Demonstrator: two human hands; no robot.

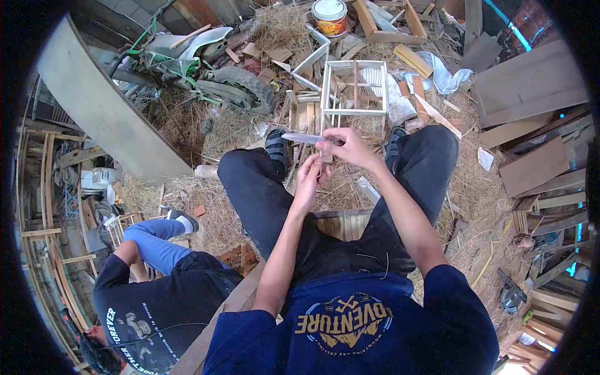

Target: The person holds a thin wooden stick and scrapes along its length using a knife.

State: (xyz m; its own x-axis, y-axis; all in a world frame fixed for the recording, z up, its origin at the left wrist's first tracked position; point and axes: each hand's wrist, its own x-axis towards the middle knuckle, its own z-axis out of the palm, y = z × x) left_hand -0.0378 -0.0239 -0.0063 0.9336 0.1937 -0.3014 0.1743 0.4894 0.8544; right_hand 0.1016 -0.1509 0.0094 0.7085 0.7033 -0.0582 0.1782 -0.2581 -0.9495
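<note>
My right hand (344, 146) is closed on a thin, pale, blade-like piece (301, 138), whose tip points left. Just below it, my left hand (310, 175) has its fingers closed around the lower end of a slim upright wooden strip (324, 150). Both hands are close together between my knees. Beyond them a small frame of light wooden strips (354, 113) stands on the straw-covered ground.
Another person in a dark shirt (159, 306) sits at the lower left. A large curved board (109, 100) leans at the left, near a wheel (240, 87). A paint can (329, 17) stands ahead. Boards (531, 81) are piled at the right.
</note>
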